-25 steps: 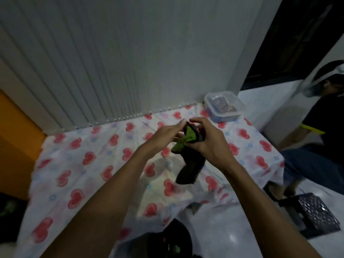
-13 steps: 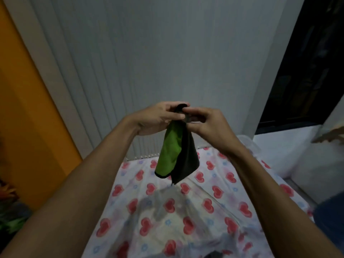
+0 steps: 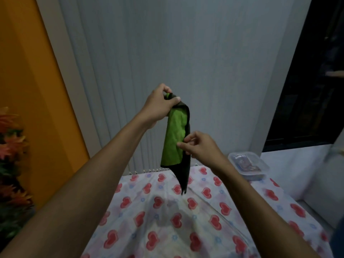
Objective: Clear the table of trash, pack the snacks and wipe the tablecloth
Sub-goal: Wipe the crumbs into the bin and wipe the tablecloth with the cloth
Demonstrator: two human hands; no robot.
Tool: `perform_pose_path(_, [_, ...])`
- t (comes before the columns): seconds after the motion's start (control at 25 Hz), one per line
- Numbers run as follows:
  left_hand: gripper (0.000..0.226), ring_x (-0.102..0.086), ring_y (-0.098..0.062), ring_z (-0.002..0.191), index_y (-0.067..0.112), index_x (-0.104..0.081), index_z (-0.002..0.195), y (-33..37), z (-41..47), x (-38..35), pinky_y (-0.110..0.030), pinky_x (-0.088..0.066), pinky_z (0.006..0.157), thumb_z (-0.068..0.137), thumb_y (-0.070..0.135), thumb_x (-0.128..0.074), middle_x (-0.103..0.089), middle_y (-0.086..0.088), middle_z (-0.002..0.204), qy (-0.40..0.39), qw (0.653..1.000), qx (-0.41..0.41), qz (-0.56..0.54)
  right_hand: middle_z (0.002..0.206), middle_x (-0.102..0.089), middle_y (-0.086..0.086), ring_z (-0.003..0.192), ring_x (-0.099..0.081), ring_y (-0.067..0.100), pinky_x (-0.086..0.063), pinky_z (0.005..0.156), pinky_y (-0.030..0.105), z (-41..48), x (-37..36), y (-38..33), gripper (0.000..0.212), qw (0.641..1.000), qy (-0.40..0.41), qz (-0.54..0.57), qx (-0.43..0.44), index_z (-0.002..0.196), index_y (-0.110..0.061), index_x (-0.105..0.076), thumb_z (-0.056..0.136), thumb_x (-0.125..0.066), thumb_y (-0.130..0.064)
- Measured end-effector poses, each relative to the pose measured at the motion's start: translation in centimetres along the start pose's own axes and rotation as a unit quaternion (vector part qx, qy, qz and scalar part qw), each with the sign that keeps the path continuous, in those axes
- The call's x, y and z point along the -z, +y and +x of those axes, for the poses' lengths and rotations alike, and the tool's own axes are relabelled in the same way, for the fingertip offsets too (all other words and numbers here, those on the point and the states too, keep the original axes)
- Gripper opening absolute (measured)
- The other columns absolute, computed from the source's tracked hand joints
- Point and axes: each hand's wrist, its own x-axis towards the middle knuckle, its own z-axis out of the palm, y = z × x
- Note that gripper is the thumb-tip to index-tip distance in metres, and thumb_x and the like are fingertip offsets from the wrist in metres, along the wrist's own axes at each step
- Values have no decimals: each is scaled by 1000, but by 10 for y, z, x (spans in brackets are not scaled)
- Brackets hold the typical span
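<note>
A green cloth with a black edge [image 3: 174, 138] hangs in the air above the table. My left hand [image 3: 160, 107] pinches its top corner, held high. Lower down, my right hand [image 3: 197, 146] pinches the cloth's right edge between thumb and fingers. The cloth's black tip dangles just above the white tablecloth with red hearts [image 3: 186, 220]. A clear lidded plastic box [image 3: 247, 165] with snack packets inside stands at the table's far right corner.
A grey ribbed wall runs behind the table, with an orange panel to the left. Orange flowers [image 3: 11, 146] stand at the left edge. A dark window is at the upper right, and white floor lies to the right of the table.
My hands have moved apart: the left one rose with the top corner, the right one slid down the cloth's edge. The cloth now hangs longer and more unfolded.
</note>
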Motion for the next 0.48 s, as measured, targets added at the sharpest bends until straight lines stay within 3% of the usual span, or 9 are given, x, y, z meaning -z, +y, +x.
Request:
perform_pose_path(0.12, [29,-61,-25,86,28,-46,86,-8,-1,11,-61,-60,83,83,43,-71,-55,-6,94,45,998,7,35,89,-73,4,83,-69,19,-58,80,42,8,-7,13,13,1000,-20,2,-3,92,-20,-68,87,-75,-30])
perform_pose_path(0.24, [25,-62,-23,87,25,-47,92,-17,-3,16,-54,-60,83,90,34,-70,-57,-9,100,44,999,23,1,107,-67,-2,98,-67,17,-58,80,35,12,-17,12,34,995,-90,32,-39,113,-20,-60,89,-73,-39])
perform_pose_path(0.32, [9,-62,-22,83,23,-56,101,-22,-6,18,-48,-61,78,98,22,-65,-60,-9,98,33,999,12,-13,107,-65,1,92,-66,16,-54,72,30,12,-28,12,41,981,-151,70,-99,121,-16,-55,91,-72,-37])
perform_pose_path(0.48, [25,-58,-22,74,23,-71,97,-34,-10,30,-38,-55,69,102,7,-52,-59,-4,75,23,1000,5,10,92,-68,3,84,-69,19,-50,73,31,12,-44,31,15,941,-244,185,-140,97,-17,-60,91,-73,-21])
